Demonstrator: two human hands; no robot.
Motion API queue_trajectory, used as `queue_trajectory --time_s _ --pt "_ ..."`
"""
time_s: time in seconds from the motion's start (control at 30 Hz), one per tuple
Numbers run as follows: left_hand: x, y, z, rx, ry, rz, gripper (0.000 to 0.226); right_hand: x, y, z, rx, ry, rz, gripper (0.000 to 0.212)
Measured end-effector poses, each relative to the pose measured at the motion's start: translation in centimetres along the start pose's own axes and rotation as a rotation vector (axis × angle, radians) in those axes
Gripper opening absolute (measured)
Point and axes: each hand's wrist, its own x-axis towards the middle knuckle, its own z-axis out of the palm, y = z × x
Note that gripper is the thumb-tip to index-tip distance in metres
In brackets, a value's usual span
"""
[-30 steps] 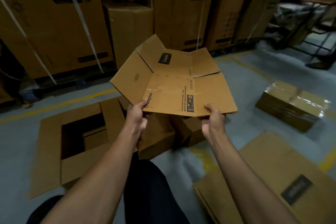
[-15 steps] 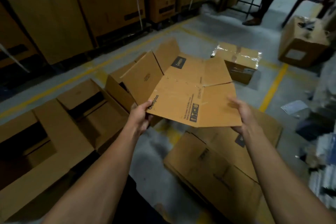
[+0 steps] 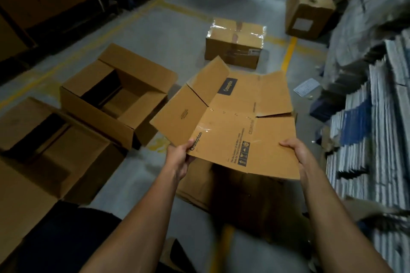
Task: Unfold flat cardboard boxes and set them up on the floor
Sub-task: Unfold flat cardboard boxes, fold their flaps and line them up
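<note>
Your left hand (image 3: 180, 157) pinches the near left corner of the flat box (image 3: 230, 122), thumb on top beside the printed brand name, fingers curled under the edge. Your right hand (image 3: 297, 153) holds the near right edge, thumb lying along the top face and the other fingers hidden beneath the cardboard. The flat box hangs in the air at the centre of the frame, tilted up away from you, with one flap at its far left corner folded upward and a slit between the two panels on its right side. Below it, on the floor (image 3: 173, 29), lies a stack of flattened boxes (image 3: 239, 195) in shadow. At the left of the frame two open boxes stand on the floor: the nearer open box (image 3: 55, 150) at the lower left and the farther open box (image 3: 119, 95) just beyond it. A taped box (image 3: 235, 44) sits on the floor in the upper centre, and a tall box (image 3: 308, 9) stands at the upper right.
</note>
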Motion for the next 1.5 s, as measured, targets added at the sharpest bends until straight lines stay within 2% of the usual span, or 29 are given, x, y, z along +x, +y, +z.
queue_trajectory --time_s 0.07,0.23,0.33,0.47,0.7,0.93,1.03,1.13,1.2,1.33,1.5 --pt "0.7 -1.6 0.2 0.043 0.028 -0.06 0.021 0.5 2.0 -1.4 -0.014 0.019 -0.009 0.069" --pt "2.2 -5.6 -1.7 0.173 0.169 -0.271 0.019 2.6 7.1 -2.8 -0.012 0.07 0.002 0.051" --pt "1.9 -7.4 -3.2 0.235 0.163 -0.384 0.025 3.7 8.5 -1.9 -0.195 0.091 -0.017 0.052" --pt "2.0 -8.6 -4.9 0.258 0.127 -0.47 0.016 4.1 11.4 -0.4 -0.361 0.193 -0.038 0.05" --pt "3.3 -9.1 -7.0 0.278 0.021 -0.467 0.024 2.1 15.5 0.5 -0.335 0.342 -0.162 0.041" --pt "2.2 -9.3 -6.0 0.263 -0.011 -0.493 0.021 4.3 17.2 -1.5 -0.432 0.331 -0.026 0.046" --pt "2.3 -8.9 -5.7 0.267 -0.027 -0.458 0.015 6.0 18.4 -1.5 -0.597 0.326 -0.002 0.044" --pt "2.5 -8.1 -5.6 0.252 0.0 -0.445 0.012 7.5 19.4 -0.3 -0.771 0.475 0.035 0.055" --pt "2.6 -7.6 -5.7 0.245 0.01 -0.432 0.017 7.2 19.8 1.5 -0.837 0.514 0.004 0.054" --pt "2.5 -7.4 -5.8 0.222 0.032 -0.406 0.034 6.1 19.3 6.5 -0.895 0.378 -0.125 0.036" --pt "1.6 -5.9 -5.6 0.163 0.035 -0.353 0.03 4.6 17.2 13.6 -0.915 0.246 -0.291 0.023"
